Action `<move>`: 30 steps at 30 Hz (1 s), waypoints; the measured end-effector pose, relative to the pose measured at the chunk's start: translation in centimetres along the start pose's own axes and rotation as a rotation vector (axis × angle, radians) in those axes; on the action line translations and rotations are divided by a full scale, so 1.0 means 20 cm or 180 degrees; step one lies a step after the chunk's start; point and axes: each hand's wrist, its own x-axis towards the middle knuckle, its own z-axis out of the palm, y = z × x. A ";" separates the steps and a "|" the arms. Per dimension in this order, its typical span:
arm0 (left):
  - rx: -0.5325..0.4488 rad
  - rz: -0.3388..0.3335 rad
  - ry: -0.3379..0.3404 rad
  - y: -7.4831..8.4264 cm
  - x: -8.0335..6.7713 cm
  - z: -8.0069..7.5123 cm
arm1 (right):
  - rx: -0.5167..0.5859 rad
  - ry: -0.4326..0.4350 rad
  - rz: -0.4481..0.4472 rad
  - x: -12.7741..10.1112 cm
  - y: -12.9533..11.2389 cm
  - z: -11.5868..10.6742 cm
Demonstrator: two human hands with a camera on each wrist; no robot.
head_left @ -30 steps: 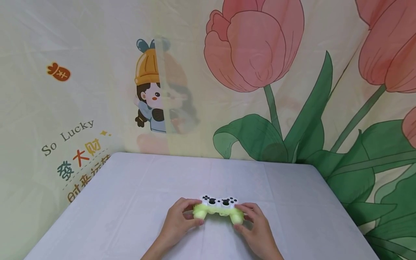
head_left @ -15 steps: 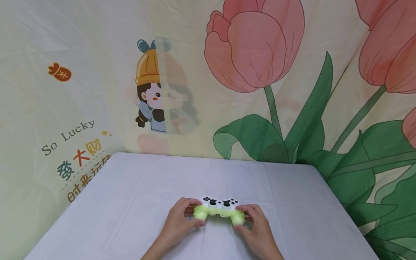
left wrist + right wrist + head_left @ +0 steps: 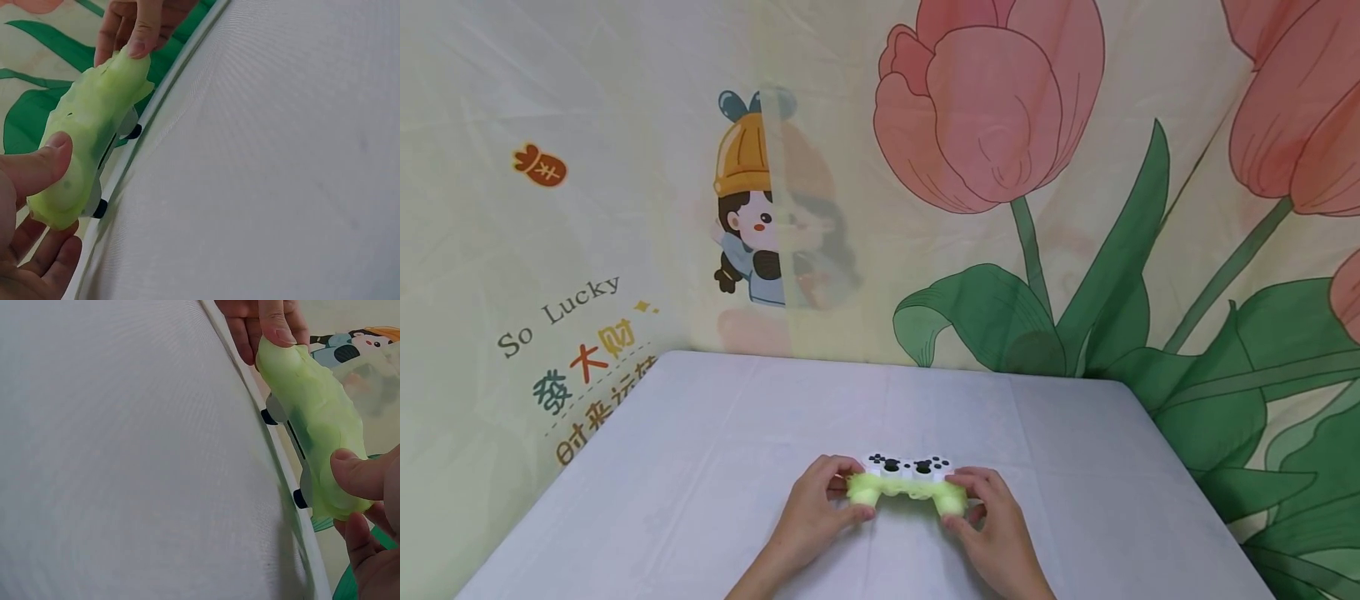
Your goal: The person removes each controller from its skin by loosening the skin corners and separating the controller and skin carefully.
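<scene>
A white game controller (image 3: 907,468) with black sticks and buttons is held between both hands over the table. A soft yellow-green cover (image 3: 898,486) wraps its two grips and lower edge; the button face is bare in the head view. My left hand (image 3: 816,504) pinches the left grip, thumb on the near side and fingers behind. On the other grip, my right hand (image 3: 996,521) has a matching hold. Both wrist views show the cover's rumpled underside (image 3: 94,119), with a thumb (image 3: 359,472) pressing on it. The fingers behind the grips are partly hidden.
A white cloth covers the table (image 3: 775,417). Behind it hangs a printed curtain (image 3: 820,50) with pink tulips, green leaves, a cartoon figure and lettering. The table's far edge meets this curtain.
Hardly anything differs. Both hands keep their hold on the covered controller, which stays in nearly the same place, shifted very slightly to the right.
</scene>
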 end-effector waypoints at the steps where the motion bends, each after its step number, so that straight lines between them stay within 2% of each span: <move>1: -0.0010 -0.0013 -0.0005 0.00 0.00 0.00 | 0.0023 0.0018 -0.0014 0.00 0.00 0.00; 9: -0.0158 -0.0033 -0.0019 0.02 0.00 0.00 | 0.0042 0.0180 -0.0126 -0.01 0.00 0.00; 15: -0.0218 -0.0061 0.0007 0.02 0.00 0.00 | -0.0028 0.0166 -0.0128 -0.01 0.00 0.00; 22: -0.0115 -0.0038 -0.0038 0.01 -0.01 0.00 | 0.0141 0.0124 -0.0146 -0.01 -0.01 0.00; 30: 0.0073 0.0028 -0.0047 0.01 -0.01 -0.01 | -0.0198 0.0120 -0.0073 -0.01 -0.05 0.00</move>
